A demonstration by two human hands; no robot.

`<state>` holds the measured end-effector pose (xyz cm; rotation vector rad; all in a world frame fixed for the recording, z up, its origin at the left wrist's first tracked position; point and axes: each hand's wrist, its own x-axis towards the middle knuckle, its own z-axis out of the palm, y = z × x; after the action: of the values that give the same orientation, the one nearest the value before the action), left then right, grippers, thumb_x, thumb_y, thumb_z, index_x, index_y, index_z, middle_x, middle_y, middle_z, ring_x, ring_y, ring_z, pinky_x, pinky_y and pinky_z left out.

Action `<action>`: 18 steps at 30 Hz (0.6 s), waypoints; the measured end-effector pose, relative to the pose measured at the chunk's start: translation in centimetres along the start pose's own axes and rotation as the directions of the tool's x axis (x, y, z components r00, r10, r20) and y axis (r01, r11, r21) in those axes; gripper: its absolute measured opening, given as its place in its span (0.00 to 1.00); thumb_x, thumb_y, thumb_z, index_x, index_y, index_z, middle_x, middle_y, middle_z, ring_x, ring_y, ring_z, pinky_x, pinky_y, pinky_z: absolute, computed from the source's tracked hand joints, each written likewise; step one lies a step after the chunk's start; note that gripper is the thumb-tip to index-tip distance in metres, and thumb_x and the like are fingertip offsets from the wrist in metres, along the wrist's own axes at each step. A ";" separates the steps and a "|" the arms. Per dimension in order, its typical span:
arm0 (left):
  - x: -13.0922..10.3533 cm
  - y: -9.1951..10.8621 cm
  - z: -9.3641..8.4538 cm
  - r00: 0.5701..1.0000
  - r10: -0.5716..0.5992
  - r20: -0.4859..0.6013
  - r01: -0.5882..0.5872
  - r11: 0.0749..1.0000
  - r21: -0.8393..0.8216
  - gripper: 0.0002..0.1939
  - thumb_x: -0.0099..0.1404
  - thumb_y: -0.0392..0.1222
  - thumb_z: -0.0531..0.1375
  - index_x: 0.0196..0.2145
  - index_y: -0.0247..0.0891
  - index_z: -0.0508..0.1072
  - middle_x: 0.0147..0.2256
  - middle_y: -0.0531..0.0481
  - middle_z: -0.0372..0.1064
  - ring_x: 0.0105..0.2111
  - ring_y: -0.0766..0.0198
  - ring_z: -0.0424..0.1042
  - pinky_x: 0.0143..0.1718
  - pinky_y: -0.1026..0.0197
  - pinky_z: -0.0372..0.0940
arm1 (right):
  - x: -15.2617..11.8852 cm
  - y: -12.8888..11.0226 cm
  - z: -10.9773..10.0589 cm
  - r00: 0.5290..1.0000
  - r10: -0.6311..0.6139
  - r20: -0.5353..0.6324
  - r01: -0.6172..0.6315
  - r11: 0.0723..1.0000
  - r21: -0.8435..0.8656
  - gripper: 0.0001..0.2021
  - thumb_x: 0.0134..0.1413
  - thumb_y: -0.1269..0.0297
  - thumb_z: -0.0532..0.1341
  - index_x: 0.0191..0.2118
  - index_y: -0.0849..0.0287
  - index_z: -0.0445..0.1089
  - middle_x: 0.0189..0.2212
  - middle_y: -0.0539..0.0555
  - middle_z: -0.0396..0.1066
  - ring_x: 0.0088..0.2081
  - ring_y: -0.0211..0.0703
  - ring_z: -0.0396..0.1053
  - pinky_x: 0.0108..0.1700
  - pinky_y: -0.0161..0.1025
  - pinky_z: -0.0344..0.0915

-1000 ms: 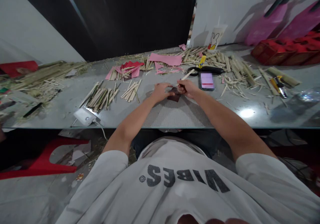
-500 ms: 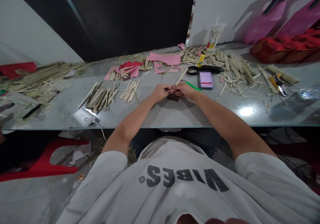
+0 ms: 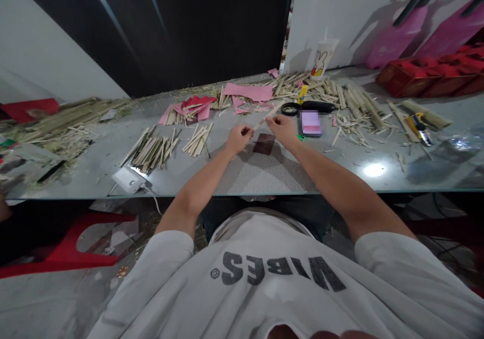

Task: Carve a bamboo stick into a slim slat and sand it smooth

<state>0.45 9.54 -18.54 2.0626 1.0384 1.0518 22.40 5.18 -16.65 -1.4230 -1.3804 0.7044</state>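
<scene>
A thin pale bamboo strip (image 3: 260, 123) runs between my two hands, slanting up to the right. My left hand (image 3: 240, 138) pinches its lower end. Fingers of my right hand (image 3: 282, 129) close on it farther up, and its far end extends past them. Below the hands a dark brown square (image 3: 264, 144) lies flat on the grey table (image 3: 260, 175). A green item (image 3: 301, 137) is partly hidden beside my right hand. Left of my left hand lie a small pile of pale strips (image 3: 197, 139) and a larger pile of strips (image 3: 153, 148).
Pink paper (image 3: 248, 92) and bamboo scraps line the back. Right of my hands are black scissors (image 3: 313, 107), a blurred purple-pink item (image 3: 311, 122), a cup (image 3: 323, 59), a cutter (image 3: 419, 128) and red boxes (image 3: 410, 78). A white device (image 3: 129, 178) with a cable sits near the front edge.
My hands have moved apart, showing more of the strip between them. The brown square beneath is now uncovered, and more of the green item is hidden by my right hand.
</scene>
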 end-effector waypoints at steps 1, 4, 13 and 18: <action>0.1 -0.2 -0.1 0.999 -0.017 -0.029 0.017 1.000 0.007 0.10 0.74 0.44 0.64 0.33 0.40 0.78 0.32 0.46 0.80 0.33 0.61 0.76 0.42 0.56 0.70 | 0.2 0.0 -0.4 0.995 -0.018 -0.095 0.016 1.000 -0.027 0.23 0.74 0.41 0.64 0.33 0.54 0.65 0.28 0.50 0.63 0.33 0.44 0.62 0.36 0.41 0.58; 0.2 -0.5 -0.6 0.994 -0.050 -0.097 0.052 0.999 0.017 0.11 0.73 0.43 0.64 0.31 0.41 0.77 0.30 0.47 0.78 0.33 0.61 0.74 0.41 0.56 0.68 | 0.4 0.3 -1.8 0.955 -0.162 -0.248 0.100 0.964 -0.246 0.10 0.75 0.55 0.62 0.48 0.56 0.75 0.34 0.53 0.70 0.39 0.49 0.70 0.42 0.43 0.64; 0.1 -0.2 -0.1 0.998 0.001 0.063 0.010 0.986 -0.168 0.16 0.75 0.48 0.59 0.31 0.40 0.75 0.30 0.46 0.79 0.32 0.61 0.79 0.42 0.55 0.75 | -0.6 0.1 -2.5 0.970 -0.234 0.063 0.220 0.745 -0.630 0.19 0.75 0.59 0.61 0.60 0.61 0.83 0.57 0.69 0.82 0.53 0.66 0.77 0.50 0.50 0.65; 0.4 -0.7 0.3 0.996 0.047 0.078 -0.032 0.984 -0.178 0.10 0.75 0.45 0.58 0.41 0.39 0.76 0.42 0.41 0.83 0.39 0.60 0.81 0.48 0.53 0.77 | -0.8 -0.6 -2.0 0.981 -0.188 0.047 0.186 0.845 -0.502 0.21 0.80 0.53 0.57 0.42 0.61 0.83 0.44 0.69 0.83 0.50 0.63 0.78 0.47 0.48 0.66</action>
<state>0.60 10.16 -19.05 1.9724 0.8361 1.0315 23.82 3.81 -15.62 -1.6527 -1.7579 0.2103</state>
